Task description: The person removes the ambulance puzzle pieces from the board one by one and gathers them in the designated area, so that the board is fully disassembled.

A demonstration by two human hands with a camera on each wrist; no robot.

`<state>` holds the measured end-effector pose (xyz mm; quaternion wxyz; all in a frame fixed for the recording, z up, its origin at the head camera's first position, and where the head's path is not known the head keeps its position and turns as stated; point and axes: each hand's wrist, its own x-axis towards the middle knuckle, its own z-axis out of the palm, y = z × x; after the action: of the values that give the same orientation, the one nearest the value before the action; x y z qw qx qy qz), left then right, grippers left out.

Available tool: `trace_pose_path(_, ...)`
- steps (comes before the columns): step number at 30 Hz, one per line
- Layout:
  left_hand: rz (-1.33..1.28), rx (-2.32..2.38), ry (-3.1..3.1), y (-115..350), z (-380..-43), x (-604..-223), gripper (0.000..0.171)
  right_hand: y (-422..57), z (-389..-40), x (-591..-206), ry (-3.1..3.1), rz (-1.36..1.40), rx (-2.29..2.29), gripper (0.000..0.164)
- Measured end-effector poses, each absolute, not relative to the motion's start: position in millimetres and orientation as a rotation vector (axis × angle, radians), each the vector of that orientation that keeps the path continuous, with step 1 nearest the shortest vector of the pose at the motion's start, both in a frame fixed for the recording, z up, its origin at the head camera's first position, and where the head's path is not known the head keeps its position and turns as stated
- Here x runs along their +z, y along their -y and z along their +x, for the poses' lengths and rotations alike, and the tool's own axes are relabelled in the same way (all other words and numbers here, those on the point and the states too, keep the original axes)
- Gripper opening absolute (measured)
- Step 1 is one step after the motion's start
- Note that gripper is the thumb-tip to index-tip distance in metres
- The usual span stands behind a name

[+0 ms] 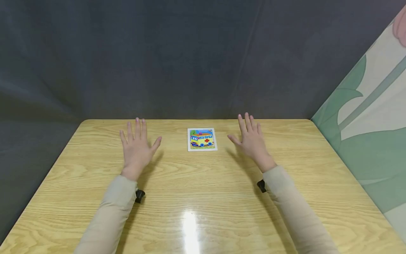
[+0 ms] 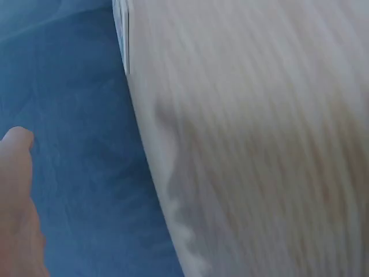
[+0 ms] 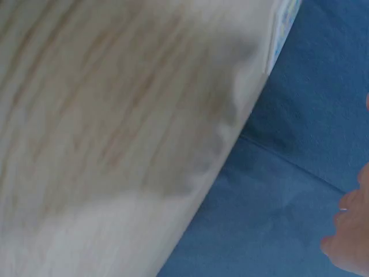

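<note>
A square picture puzzle (image 1: 202, 139) with a white border lies flat near the table's far edge, showing a yellow ambulance with a red cross. To its left, my left hand (image 1: 137, 150) hovers above the wood with fingers spread and thumb pointing inward. My right hand (image 1: 252, 143) is held up on the other side, fingers also straight, its thumb toward the puzzle. Neither hand holds anything. In the left wrist view the thumb (image 2: 17, 173) shows at the left border, and part of the right hand (image 3: 351, 225) appears at the right border of its own view.
The light wood table (image 1: 196, 183) has a bright glare spot near its front. A dark cloth (image 1: 177, 60) hangs behind the far edge. On the right stands a panel with a leaf and flower print (image 1: 374, 141). Black wrist devices (image 1: 139, 195) sit under both cuffs.
</note>
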<state>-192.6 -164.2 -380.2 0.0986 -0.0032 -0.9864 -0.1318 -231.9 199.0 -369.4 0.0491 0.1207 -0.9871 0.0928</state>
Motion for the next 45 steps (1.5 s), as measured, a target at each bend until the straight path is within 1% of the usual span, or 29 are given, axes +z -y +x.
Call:
trace_pose_path(16, -0.268, -0.363, 3.091, 124, -210, -390, 0.077, -177, -244, -387, 3.062, 0.66, 0.23, 0.079)
trace_pose_path(31, -0.477, -0.317, 3.156, 98, -220, -403, 0.07, -163, -248, -397, 3.147, 0.785, 0.125, 0.073)
trace_pose_path(45, -0.653, -0.308, 3.221, 85, -224, -407, 0.059, -161, -249, -399, 3.233, 0.932, 0.151, 0.059)
